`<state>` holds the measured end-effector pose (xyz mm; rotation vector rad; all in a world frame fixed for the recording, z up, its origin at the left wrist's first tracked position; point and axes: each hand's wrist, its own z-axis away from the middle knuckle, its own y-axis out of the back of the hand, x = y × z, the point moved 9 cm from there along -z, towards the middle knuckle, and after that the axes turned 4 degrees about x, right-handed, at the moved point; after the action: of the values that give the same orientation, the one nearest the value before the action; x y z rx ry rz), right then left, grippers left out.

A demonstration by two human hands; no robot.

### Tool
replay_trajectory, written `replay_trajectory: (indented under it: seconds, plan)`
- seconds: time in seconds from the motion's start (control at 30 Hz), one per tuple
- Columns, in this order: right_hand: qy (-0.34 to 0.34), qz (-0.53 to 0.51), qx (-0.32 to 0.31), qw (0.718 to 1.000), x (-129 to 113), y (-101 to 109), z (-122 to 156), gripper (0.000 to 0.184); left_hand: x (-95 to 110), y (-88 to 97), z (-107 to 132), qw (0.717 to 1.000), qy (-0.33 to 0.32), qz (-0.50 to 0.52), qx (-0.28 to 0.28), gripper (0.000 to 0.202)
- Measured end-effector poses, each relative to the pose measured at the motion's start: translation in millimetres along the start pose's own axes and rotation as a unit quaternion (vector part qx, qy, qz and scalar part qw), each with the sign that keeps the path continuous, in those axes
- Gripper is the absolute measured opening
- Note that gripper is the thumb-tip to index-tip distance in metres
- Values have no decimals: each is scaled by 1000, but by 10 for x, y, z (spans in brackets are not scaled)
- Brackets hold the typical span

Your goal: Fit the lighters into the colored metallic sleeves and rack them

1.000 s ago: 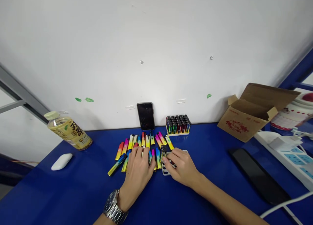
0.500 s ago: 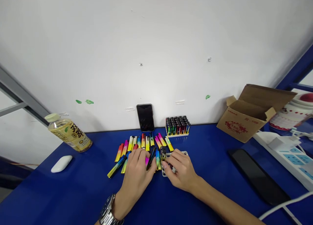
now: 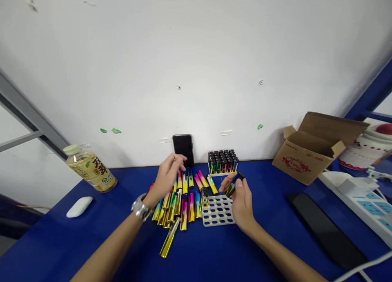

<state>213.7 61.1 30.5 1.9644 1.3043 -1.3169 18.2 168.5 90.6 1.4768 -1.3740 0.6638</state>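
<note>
My right hand [image 3: 243,200] is closed around a shiny metallic lighter [image 3: 232,186], held tilted above the right side of a white tray with holes [image 3: 218,222]. Whether a second lighter is in that grip I cannot tell. A couple of lighters [image 3: 205,199] stand upright in the tray's far left corner. My left hand [image 3: 169,173], wearing a metal watch, hovers over the far left of the loose lighters with fingers loosely bent and nothing visible in them. Several bright lighters [image 3: 173,206] lie in a pile beneath and in front of it; one yellow lighter [image 3: 169,238] lies nearest me.
Behind, a full rack of lighters [image 3: 223,161] stands near the wall, and a phone [image 3: 183,147] leans there. At left are a drink bottle [image 3: 94,169] and a white case [image 3: 79,207]. A cardboard box [image 3: 301,155], dark phone [image 3: 326,229] and power strip [image 3: 370,204] occupy the right.
My left hand has lifted off the pile and moved away from me toward the leaning phone. The right hand has risen from the tray's left side to its right, now holding a lighter.
</note>
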Motion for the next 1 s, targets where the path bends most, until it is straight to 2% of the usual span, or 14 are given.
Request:
replay_trajectory:
  seconds: [0.07,0.13,0.2,0.27,0.37,0.5,0.6,0.67,0.8,1.0]
  plan:
    - [-39,-19,-21,999,142,-26,-26,26,-161,56,-292,999,35,25,10,21]
    - [-65,-22,-43,997,231,-58,-25,28,-281,106,-478,997,56,46,29,21]
    - [-93,-36,-55,994,293,-84,-18,29,-339,146,-547,995,61,64,47,21]
    - [-132,-71,-61,987,346,-111,-14,31,-335,183,-512,994,56,76,60,21]
    - [-214,-132,-65,966,427,-160,6,42,-265,205,-300,994,43,73,62,22]
    - [-309,-136,-84,937,520,-223,89,55,-222,129,175,998,41,31,21,22]
    - [-345,-129,-83,926,574,-240,144,55,-229,26,540,997,14,-68,-30,22]
    - [-370,-123,-64,919,618,-225,176,52,-218,9,716,991,-19,-125,-33,23]
    - [-390,-123,-61,910,611,-249,205,50,-144,-29,880,977,-78,-192,-49,19]
    - [-384,-96,-82,915,591,-261,229,47,6,-61,912,941,-175,-286,-56,19]
